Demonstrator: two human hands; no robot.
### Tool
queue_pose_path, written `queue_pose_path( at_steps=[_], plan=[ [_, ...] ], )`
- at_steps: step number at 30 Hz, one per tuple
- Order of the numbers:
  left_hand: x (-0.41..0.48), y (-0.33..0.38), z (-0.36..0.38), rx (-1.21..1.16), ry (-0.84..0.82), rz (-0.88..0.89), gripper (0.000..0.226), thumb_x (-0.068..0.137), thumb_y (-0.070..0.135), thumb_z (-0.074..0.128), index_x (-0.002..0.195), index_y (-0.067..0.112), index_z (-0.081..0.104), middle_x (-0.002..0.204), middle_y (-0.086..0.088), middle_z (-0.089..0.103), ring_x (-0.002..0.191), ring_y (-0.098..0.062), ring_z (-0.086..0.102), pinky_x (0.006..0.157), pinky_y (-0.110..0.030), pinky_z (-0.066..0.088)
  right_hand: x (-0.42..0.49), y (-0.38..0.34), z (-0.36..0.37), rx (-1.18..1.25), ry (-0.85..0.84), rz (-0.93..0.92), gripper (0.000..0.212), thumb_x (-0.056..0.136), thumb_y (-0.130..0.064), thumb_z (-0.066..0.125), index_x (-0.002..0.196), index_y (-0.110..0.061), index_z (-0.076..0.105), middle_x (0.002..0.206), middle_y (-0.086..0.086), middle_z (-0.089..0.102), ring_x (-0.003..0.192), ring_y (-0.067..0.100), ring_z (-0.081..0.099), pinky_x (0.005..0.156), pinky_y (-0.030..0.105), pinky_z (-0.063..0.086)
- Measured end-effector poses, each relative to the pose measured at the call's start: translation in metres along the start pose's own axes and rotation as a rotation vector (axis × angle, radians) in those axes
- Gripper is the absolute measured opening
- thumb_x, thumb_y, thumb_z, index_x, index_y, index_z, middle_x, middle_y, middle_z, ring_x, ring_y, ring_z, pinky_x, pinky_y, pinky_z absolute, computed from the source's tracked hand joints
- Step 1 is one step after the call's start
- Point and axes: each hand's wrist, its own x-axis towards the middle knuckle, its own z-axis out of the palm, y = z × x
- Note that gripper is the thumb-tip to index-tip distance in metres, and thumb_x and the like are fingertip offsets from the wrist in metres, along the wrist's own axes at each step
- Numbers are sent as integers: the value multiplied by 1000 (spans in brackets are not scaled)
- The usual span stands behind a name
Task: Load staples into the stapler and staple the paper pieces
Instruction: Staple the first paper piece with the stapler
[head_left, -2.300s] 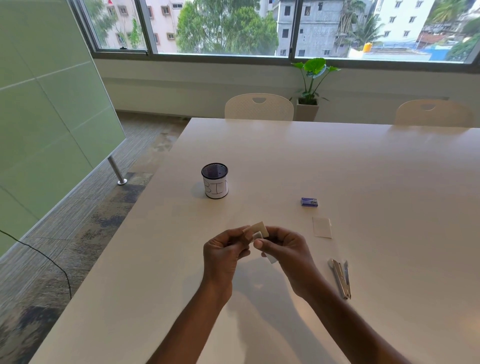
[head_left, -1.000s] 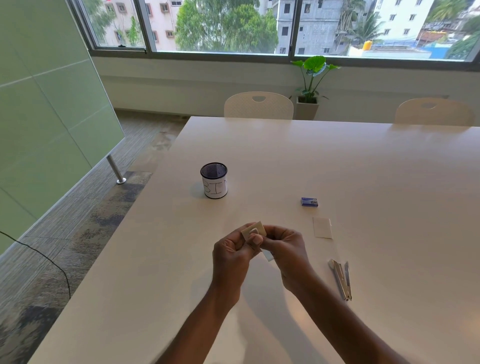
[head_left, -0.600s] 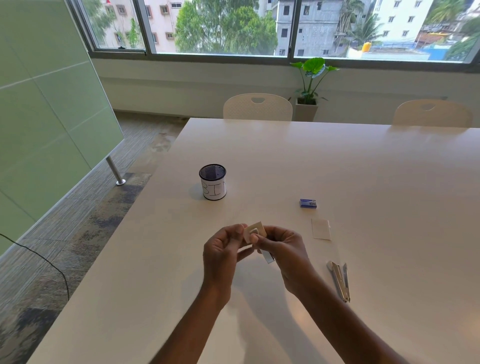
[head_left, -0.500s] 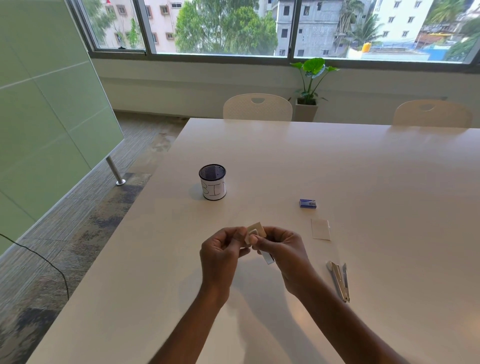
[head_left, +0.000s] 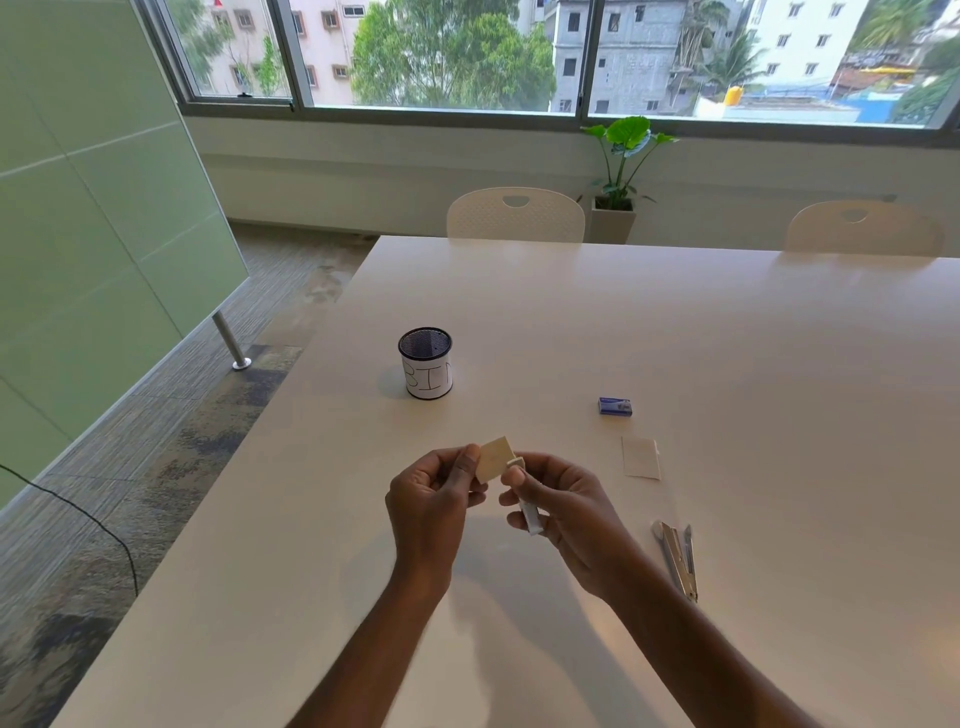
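On the white desk (head_left: 675, 338), the left hand (head_left: 431, 499) pinches a small paper piece (head_left: 493, 457), while the right hand (head_left: 561, 504) is closed around a white stapler (head_left: 530, 517) at its edge. Right of them lie a metal stapler part (head_left: 678, 558), another paper piece (head_left: 640, 457) and a blue staple box (head_left: 615, 406).

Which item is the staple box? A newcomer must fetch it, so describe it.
On the white table, look right of the mesh cup marked BIN and just beyond the loose paper piece. The staple box lies flat there, apart from both: the only blue thing on the table.
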Motion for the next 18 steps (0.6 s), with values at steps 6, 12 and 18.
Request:
queue_pose_path(
  at_steps=[6,12,18],
  plan=[
    [-1,2,-4,38,27,35,8,98,32,80,90,35,80,72,11,81,60,-13,77,57,-26,65,-1,2,-4,130,-20,-14,38,100,-32,73,125,-2,74,107,17,73,88,22,70,76,37,59],
    [-3,2,-7,16,-42,13,11,98,35,79,90,29,84,60,-5,74,45,-18,68,48,-31,62,1,3,-3,-66,101,-105,25,95,-23,83,118,-12,81,71,9,57,60,15,52,58,31,41],
    [-7,8,-9,-88,-154,-53,11,100,28,78,100,19,84,76,-10,83,67,-30,83,61,-39,70,3,3,-5,-62,149,-135,10,98,-8,78,106,-2,80,68,12,57,58,16,50,53,28,42]
  ],
)
